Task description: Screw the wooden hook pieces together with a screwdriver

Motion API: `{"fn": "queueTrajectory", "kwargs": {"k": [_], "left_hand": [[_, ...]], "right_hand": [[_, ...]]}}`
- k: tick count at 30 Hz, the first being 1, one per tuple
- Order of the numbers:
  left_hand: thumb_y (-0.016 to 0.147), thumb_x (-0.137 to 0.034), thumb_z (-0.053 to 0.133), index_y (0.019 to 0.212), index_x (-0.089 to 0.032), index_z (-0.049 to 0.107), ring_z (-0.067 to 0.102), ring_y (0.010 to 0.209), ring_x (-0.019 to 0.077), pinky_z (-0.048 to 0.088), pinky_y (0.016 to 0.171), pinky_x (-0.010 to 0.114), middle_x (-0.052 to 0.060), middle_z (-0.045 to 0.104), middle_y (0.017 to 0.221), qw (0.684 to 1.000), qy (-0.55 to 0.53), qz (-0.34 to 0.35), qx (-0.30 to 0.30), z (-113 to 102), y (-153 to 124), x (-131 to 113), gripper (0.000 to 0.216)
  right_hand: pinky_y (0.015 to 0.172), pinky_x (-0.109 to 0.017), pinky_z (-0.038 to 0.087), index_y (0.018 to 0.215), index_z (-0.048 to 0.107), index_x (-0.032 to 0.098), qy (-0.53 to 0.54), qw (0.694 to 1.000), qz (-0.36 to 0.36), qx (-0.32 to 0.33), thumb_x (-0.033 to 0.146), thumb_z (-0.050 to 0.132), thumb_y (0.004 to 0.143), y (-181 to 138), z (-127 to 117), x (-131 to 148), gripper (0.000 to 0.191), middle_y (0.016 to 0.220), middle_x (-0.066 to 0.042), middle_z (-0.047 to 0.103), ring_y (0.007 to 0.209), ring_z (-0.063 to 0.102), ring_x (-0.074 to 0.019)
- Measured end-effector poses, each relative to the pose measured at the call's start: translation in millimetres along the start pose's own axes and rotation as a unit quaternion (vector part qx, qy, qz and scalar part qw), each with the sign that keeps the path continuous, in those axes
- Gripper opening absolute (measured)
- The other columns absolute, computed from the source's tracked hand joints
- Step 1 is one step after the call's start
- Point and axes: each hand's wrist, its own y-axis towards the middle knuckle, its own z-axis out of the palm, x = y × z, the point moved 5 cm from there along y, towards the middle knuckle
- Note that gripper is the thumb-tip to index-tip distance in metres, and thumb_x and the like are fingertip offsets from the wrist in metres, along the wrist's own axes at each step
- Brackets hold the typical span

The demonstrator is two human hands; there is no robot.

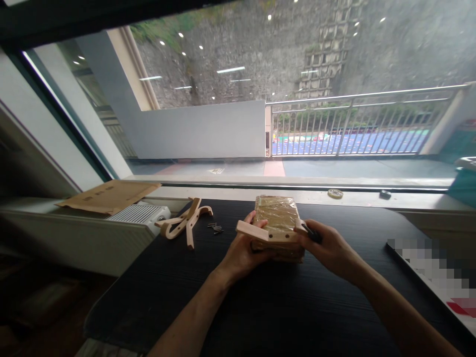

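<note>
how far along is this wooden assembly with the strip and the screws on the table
Early. Done: nothing visibly fastened. In hand: left hand holds a wooden strip against the wrapped wooden block; right hand grips a dark tool. Left: loose screws and curved wooden pieces lie unused.

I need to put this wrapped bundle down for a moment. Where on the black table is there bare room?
The near table between the forearms is bare, as is the stretch right of the right hand up to the blurred board's edge. It is crowded left of the left hand: screws and curved wooden pieces lie there.
</note>
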Motion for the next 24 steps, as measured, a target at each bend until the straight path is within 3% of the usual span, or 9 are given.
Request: {"fn": "queueTrajectory", "kwargs": {"k": [13,18,24], "left_hand": [[0.063,-0.043,0.076,0.130,-0.019,0.048,0.021,0.138,0.0334,0.023,0.113,0.046,0.014,0.019,0.151,1.000,0.015,0.007,0.012,2,1,3,0.077],[0.064,-0.041,0.076,0.132,-0.020,0.045,0.020,0.138,0.0327,0.022,0.113,0.045,0.012,0.014,0.152,1.000,0.021,0.007,0.016,1,-1,1,0.078],[0.063,-0.039,0.077,0.128,-0.019,0.049,0.018,0.139,0.0328,0.021,0.114,0.044,0.012,0.025,0.148,1.000,-0.001,0.003,0.002,4,0,1,0.073]], "right_hand": [[0.055,-0.024,0.037,0.080,0.052,0.018,0.023,0.999,0.007,-0.045,0.034,0.049,0.083,2,7,-5,0.017,0.066,0.003,0.048,0.061,0.044,-0.0116],[0.058,-0.025,0.038,0.089,0.056,0.017,-0.010,0.999,0.025,-0.023,0.037,0.049,0.083,4,6,-11,0.022,0.069,0.003,0.051,0.064,0.046,-0.0126],[0.054,-0.025,0.035,0.080,0.055,0.018,-0.046,0.998,0.035,0.003,0.034,0.052,0.080,3,2,-7,0.017,0.064,0.003,0.050,0.060,0.044,-0.0121]]}}
